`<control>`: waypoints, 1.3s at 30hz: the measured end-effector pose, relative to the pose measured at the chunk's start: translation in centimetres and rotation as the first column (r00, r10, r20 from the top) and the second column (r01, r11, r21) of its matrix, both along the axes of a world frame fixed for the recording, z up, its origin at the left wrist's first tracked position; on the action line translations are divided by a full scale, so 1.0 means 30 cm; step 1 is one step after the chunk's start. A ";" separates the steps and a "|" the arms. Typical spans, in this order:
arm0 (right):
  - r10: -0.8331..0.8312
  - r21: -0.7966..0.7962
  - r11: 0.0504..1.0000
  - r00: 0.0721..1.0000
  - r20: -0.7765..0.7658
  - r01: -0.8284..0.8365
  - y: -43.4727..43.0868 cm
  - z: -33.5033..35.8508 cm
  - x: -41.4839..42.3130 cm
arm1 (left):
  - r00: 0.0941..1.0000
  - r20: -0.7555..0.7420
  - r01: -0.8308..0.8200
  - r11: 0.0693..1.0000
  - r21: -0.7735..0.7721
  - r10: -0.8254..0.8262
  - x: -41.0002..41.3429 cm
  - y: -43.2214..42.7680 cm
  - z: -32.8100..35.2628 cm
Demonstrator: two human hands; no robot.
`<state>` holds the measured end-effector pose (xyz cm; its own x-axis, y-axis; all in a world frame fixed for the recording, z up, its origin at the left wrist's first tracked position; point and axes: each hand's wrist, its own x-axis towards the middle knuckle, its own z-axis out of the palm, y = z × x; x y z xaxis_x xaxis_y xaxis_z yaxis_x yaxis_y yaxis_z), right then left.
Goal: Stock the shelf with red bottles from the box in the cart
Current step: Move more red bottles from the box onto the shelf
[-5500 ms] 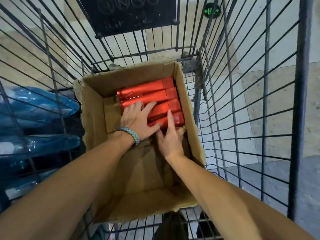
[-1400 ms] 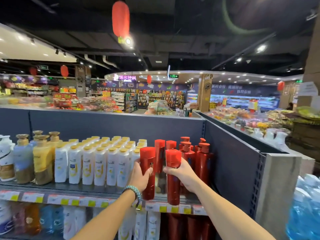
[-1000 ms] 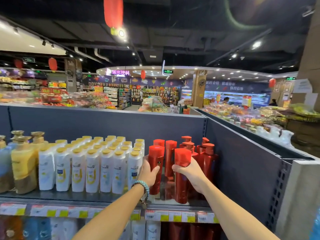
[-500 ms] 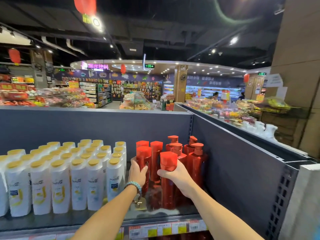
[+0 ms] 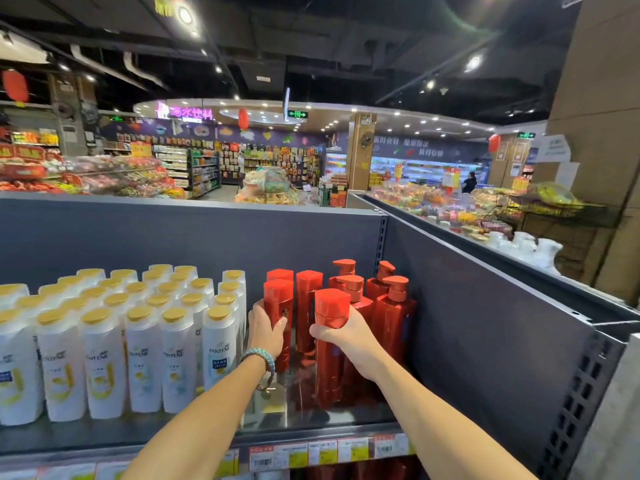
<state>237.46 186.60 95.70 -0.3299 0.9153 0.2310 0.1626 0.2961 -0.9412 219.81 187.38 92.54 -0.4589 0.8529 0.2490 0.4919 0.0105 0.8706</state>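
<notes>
Head view: the lower shelf level is cut off at the frame's bottom edge, and the red pump-top bottles (image 5: 394, 317) are partly hidden behind the nearer ones. The dark grey metal shelf (image 5: 329, 417) carries rows of white yellow-capped shampoo bottles (image 5: 142, 358) on the left and red ones in the right corner. The left hand (image 5: 268, 332) wraps a tall red flat-capped bottle (image 5: 278, 299) at mid-body. The right hand (image 5: 341, 336) grips a second red flat-capped bottle (image 5: 329, 372) just under its cap. Both are upright; whether their bases touch the shelf is unclear.

Two upright red bottles (image 5: 278, 317) (image 5: 329, 344) on the shelf (image 5: 329, 420)
</notes>
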 end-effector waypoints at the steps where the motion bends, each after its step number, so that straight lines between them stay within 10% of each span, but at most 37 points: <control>1: -0.001 -0.004 1.000 1.000 0.004 0.001 0.000 -0.001 -0.002 | 1.000 -0.007 -0.001 1.000 0.000 0.001 -0.004 0.002 -0.001; 31: 0.045 -0.002 0.999 0.998 -0.047 -0.045 0.010 -0.020 -0.024 | 0.979 0.050 -0.193 0.979 -0.071 0.196 0.100 -0.131 -0.092; 39: 0.064 0.048 0.997 0.994 -0.084 -0.060 0.034 0.011 -0.062 | 0.745 -0.619 -0.046 0.906 -0.422 -0.251 0.012 -0.247 -0.251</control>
<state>235.60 187.61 96.02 -0.3634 0.8814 0.3019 0.0625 0.3463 -0.9360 220.19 179.97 85.01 -0.2148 0.9726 0.0893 0.9455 0.1842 0.2686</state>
